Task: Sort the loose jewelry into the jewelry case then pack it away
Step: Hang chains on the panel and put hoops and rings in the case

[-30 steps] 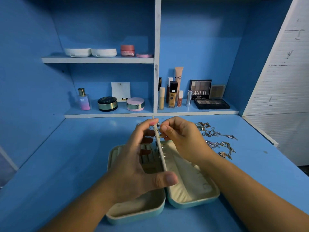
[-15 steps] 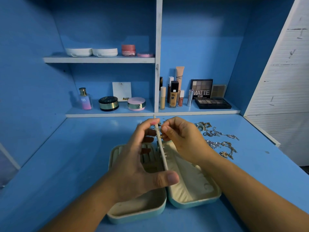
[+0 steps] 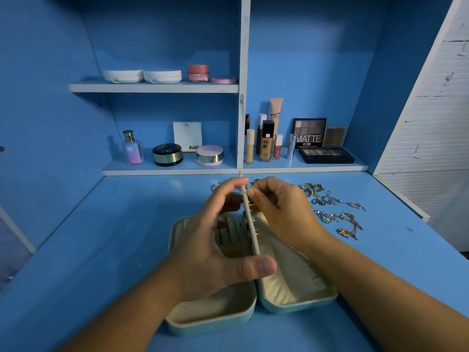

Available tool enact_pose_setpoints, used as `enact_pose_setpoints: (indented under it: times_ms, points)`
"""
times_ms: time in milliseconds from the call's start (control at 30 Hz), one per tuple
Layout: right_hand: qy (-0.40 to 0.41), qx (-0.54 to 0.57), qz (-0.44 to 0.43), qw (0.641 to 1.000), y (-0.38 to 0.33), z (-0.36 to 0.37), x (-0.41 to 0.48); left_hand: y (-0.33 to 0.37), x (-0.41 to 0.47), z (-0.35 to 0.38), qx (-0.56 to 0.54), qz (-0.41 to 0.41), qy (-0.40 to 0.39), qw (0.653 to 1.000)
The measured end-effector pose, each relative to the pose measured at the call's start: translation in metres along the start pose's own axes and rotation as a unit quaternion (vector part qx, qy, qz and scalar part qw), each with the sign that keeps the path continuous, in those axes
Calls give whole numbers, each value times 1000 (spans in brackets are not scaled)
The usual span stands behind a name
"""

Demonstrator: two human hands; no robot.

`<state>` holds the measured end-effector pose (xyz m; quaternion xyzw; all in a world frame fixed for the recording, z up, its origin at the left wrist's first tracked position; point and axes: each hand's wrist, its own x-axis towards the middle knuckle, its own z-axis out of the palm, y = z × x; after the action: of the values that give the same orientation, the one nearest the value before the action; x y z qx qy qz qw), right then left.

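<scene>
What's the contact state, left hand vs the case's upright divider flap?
Touching. Head view shows the left hand gripping the divider flap, thumb on its near end, index finger near its far end.

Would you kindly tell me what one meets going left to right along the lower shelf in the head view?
Perfume bottle → black compact → white NUDE box → pink compact → foundation bottle → silver lipstick → MATTE palette.

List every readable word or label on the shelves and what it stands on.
"MATTE": upright lid of the eyeshadow palette.
"NUDE": bottom edge of the white box.
"SB": perfume bottle.
Too blurred to read: print on the pink jar, tube, foundation bottle, and the small lines under "MATTE".
</scene>
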<state>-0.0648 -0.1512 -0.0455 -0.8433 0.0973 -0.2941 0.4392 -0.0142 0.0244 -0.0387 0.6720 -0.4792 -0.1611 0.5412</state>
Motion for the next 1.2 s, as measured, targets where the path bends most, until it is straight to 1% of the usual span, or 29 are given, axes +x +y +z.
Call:
enact_pose_setpoints:
  times_ms: [200,433,600,700,800,1033,1133,1200]
  points:
    - [2,28,22,999,-1,1,0,0,-1,0,7,-2,0,1000]
    - [1,99,32,995,-3,2,1,-1,-1,1,12,-5,4,1000]
    - [-47,193,66,978,-1,-3,1,-2,0,1,-5,-8,3,1000]
    - [-61,209,49,975,-1,-7,1,-2,0,1,-13,-4,5,1000]
    - [-59,176,26,982,-1,-8,1,-1,-1,1,-11,-7,2,1000]
    - [-37,24,-19,999,4,-7,5,-2,-1,0,-4,-5,5,1000]
    - [-24,-70,-75,994,2,-8,6,0,-1,0,-9,-7,-1,1000]
    - [-15,-137,-134,981,-1,-11,7,1,-1,0,-7,-10,-2,1000]
